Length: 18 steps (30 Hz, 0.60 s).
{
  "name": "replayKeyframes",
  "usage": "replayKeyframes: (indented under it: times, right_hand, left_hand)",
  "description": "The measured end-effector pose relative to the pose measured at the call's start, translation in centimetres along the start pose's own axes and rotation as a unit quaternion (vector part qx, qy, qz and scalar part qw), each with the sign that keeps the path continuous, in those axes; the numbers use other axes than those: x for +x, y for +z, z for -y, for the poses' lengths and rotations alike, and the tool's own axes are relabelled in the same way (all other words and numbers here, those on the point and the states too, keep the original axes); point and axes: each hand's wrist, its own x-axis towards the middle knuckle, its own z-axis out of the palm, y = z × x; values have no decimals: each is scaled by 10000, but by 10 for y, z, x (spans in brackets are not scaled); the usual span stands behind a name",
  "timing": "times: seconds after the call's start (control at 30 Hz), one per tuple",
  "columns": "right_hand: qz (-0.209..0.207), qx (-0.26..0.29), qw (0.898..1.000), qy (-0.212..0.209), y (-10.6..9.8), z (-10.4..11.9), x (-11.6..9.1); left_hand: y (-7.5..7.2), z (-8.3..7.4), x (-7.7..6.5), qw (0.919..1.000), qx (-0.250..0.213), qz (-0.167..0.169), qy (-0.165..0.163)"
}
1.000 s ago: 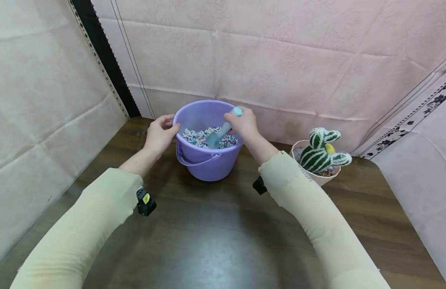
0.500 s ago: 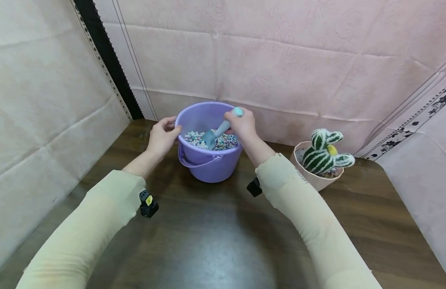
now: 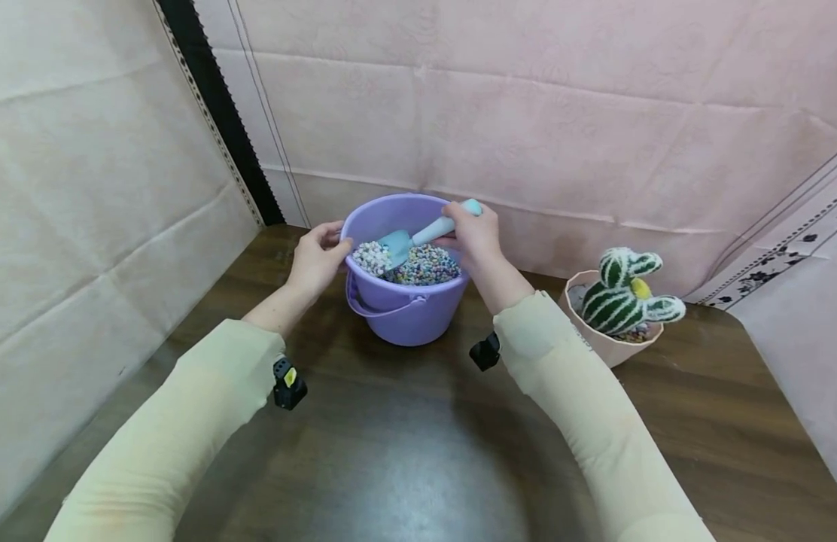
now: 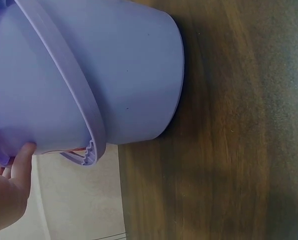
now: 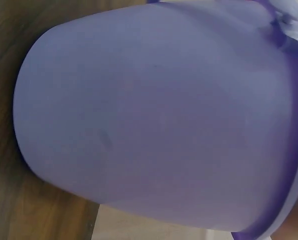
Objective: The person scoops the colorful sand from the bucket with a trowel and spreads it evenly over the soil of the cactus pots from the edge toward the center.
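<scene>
A purple bucket [image 3: 412,320] stands on the wooden table with its handle [image 3: 385,310] hanging down in front. Small multicoloured beads [image 3: 428,269] partly fill it, heaped paler at the left. My left hand [image 3: 315,260] grips the bucket's left rim; the left wrist view shows its thumb [image 4: 23,167] against the outer wall. Over the right rim, my right hand [image 3: 478,235] holds a light blue toy shovel [image 3: 433,229] by its handle. The shovel's blade tip sits among the beads, the handle slanting up to the right. In the right wrist view the bucket wall [image 5: 139,115] hides most of that hand.
A knitted cactus [image 3: 615,305] in a pale pink pot [image 3: 611,350] stands right of the bucket, close to my right forearm. Pinkish cloth [image 3: 527,135] hangs behind the table [image 3: 391,444], with more cloth at both sides.
The shovel's blade has swept left through the beads and now shows higher, with its handle lying flatter. The left hand keeps its grip on the rim. The head view has shifted slightly.
</scene>
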Motion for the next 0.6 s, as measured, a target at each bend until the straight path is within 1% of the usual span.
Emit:
replayKeyframes:
  times: [0.1,0.33,0.53,0.6]
  right_hand:
    - [16,336,9994,70,1,3,-1]
    - [-22,649,9979,38,0,4,-3]
    - [-123,875,9960,140,-5,5,-5]
    - [-148,1038,9944,152,-7,7,-6]
  left_hand:
    - [-1,-2,-1,10000,13,-39,1]
    - [-2,-6,-4,10000,-28,-4,12]
    - [0,-5,-4,10000,-17,11,-19]
    - [0,-4,-4,10000,7,2,-7]
